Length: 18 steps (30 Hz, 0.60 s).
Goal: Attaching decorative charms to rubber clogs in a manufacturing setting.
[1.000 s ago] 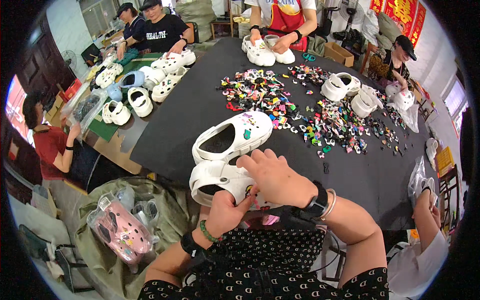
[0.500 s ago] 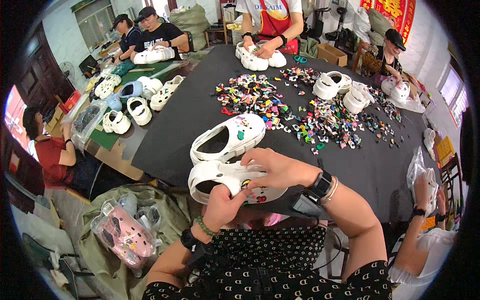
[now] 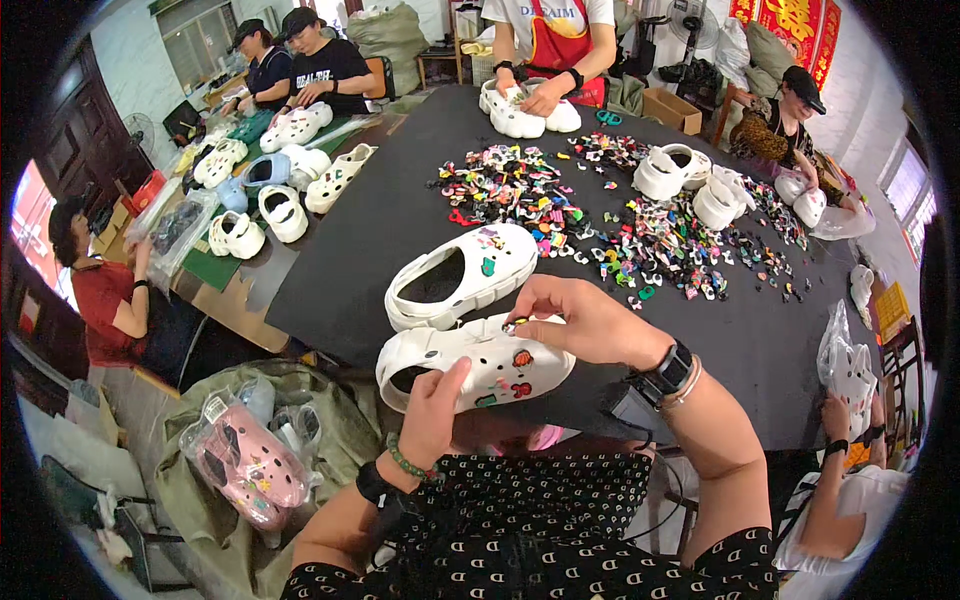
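Note:
A white clog (image 3: 545, 378) with several colourful charms in its holes lies on its side at the near table edge. Around its near side, by the heel opening, my left hand (image 3: 430, 420) is closed, thumb on top. Just above the clog's upper, my right hand (image 3: 590, 318) pinches a small shoe charm (image 3: 513, 326) between thumb and fingertips; its design is mostly hidden. A second white clog (image 3: 495, 265), with charms near its toe, rests directly behind the first.
Heaps of loose charms (image 3: 665, 250) spread over the black table (image 3: 340, 290). Two more white clogs (image 3: 660, 172) stand beyond. Across the table, a person's hands (image 3: 540, 95) work on clogs. Bagged pink clogs (image 3: 250, 460) lie in a sack at lower left.
My right hand has lifted off the clog's upper, and the charm shows in its pinch. My left thumb has drawn back from the upper toward the clog's side.

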### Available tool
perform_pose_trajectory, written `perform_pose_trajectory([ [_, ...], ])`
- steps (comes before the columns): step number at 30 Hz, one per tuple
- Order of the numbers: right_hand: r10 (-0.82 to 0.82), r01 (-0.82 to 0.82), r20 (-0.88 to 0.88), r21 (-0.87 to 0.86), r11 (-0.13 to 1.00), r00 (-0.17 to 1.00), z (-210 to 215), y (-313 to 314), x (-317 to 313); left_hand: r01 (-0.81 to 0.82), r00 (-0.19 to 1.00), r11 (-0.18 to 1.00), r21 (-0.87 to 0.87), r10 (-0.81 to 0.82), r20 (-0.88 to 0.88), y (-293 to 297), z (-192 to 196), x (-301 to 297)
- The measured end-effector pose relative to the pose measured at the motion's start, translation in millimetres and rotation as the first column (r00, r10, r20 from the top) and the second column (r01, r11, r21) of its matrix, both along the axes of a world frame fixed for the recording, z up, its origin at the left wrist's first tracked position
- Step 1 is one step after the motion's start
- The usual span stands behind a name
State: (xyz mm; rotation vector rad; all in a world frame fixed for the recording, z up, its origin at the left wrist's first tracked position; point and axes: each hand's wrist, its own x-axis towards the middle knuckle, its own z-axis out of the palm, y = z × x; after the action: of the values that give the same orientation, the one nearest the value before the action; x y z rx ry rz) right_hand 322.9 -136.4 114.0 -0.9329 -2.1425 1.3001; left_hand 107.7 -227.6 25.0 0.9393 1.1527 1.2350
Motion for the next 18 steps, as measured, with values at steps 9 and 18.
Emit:
perform_pose_trajectory([
  [9, 0.014, -0.057, 0.148, 0.292, 0.955, 0.989, 3, -9, -19, 0.045, 0.882, 0.998, -0.037, -0.022, 0.471, 8, 10, -2],
  [18, 0.037, -0.122, 0.183, 0.477, 0.871, 0.982, -12, -2, -29, 0.067, 0.960, 0.996, -0.065, -0.046, 0.277, 5, 19, 3],
])
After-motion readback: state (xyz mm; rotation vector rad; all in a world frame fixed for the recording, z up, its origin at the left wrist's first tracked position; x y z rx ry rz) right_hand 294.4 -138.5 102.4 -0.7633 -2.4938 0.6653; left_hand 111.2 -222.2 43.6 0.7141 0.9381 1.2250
